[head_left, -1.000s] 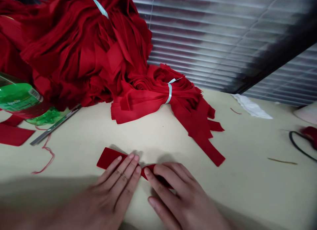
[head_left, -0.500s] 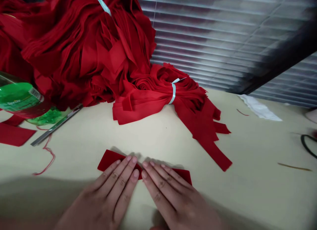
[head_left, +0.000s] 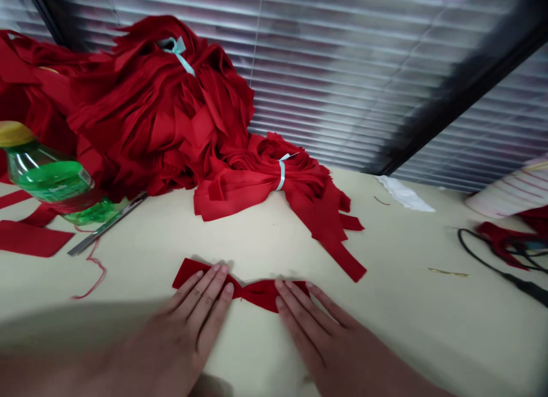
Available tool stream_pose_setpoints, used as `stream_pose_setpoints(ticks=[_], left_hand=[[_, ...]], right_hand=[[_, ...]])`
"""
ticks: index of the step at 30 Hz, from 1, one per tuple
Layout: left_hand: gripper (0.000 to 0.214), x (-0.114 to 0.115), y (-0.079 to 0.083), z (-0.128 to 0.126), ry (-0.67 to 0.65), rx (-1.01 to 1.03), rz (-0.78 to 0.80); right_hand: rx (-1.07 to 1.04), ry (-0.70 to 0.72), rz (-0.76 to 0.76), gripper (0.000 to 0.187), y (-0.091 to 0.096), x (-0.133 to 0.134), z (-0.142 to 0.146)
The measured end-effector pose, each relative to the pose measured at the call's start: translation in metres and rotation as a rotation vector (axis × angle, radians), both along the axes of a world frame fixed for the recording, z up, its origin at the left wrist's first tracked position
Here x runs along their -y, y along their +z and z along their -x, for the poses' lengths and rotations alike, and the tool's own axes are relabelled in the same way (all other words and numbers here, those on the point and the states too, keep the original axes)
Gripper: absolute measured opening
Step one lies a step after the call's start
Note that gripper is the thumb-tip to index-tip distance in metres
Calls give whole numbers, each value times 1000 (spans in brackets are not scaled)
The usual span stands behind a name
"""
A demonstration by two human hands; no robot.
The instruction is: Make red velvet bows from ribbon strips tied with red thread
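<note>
A small red fabric strip (head_left: 252, 291), pinched narrow in its middle like a bow, lies on the cream table (head_left: 406, 306) near the front edge. My left hand (head_left: 192, 317) rests flat on its left end, fingers stretched out. Flat on the right end of the strip lies my right hand (head_left: 317, 328), its fingers spread. Neither hand grips anything.
A big heap of red strips (head_left: 141, 112) and a tied bundle (head_left: 274, 177) lie behind. A green bottle (head_left: 51, 183), a metal ruler (head_left: 107, 225) and loose red pieces (head_left: 29, 237) are at the left. A black cable (head_left: 496, 266) lies at the right.
My hands have slid apart along the strip, baring its pinched middle. The camera has tipped up a little.
</note>
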State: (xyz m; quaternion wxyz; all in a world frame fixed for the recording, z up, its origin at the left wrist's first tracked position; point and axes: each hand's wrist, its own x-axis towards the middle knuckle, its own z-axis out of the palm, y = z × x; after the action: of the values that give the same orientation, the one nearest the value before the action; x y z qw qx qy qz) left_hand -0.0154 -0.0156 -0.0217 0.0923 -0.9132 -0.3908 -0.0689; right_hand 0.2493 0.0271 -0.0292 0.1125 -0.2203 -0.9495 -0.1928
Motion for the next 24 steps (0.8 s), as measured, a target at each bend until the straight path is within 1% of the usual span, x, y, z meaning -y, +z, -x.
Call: stream_pose_setpoints(ticks=[1, 2, 3, 4, 5, 7, 9, 11, 13, 14, 15, 17, 18, 21, 24], left_hand=[[74, 0, 0, 2, -6, -15, -15], [74, 0, 1, 5, -10, -32, -28], [74, 0, 2, 8, -10, -42, -49], [74, 0, 3, 11, -10, -48, -76], [74, -1, 3, 14, -13, -53, -109], [75, -1, 3, 17, -24, -56, -179], [78, -1, 0, 18, -7, -61, -210], [81, 0, -2, 15, 55, -57, -202], [82, 2, -1, 11, 108, -81, -144], [80, 2, 1, 9, 141, -131, -67], [78, 3, 4, 8, 152, -158, -23], [76, 3, 11, 5, 159, -188, 28], [75, 3, 13, 4, 155, -189, 25], [75, 3, 16, 3, 146, -185, -32], [75, 2, 15, 2, 127, -174, -111]], right_hand=[[-8, -8, -25, 39, 6, -1, -6], [-37, -13, -62, 46, 13, -2, -11], [-40, -20, -86, 57, 22, -4, -15], [27, -47, -72, 62, 31, -5, -16], [65, -92, -71, 62, 39, -5, -15], [22, -157, -84, 62, 50, -6, -5], [0, -176, -13, 66, 48, -4, 9], [12, -80, 68, 73, 35, -3, 22], [34, -26, 114, 75, 21, -1, 28], [48, -28, 123, 74, 15, -1, 29], [61, -36, 122, 73, 12, 0, 28], [77, -58, 96, 72, 10, 0, 24], [79, -62, 71, 72, 12, 0, 22], [72, -85, -26, 79, 16, 2, 15], [82, -139, -96, 85, 14, 5, 10]])
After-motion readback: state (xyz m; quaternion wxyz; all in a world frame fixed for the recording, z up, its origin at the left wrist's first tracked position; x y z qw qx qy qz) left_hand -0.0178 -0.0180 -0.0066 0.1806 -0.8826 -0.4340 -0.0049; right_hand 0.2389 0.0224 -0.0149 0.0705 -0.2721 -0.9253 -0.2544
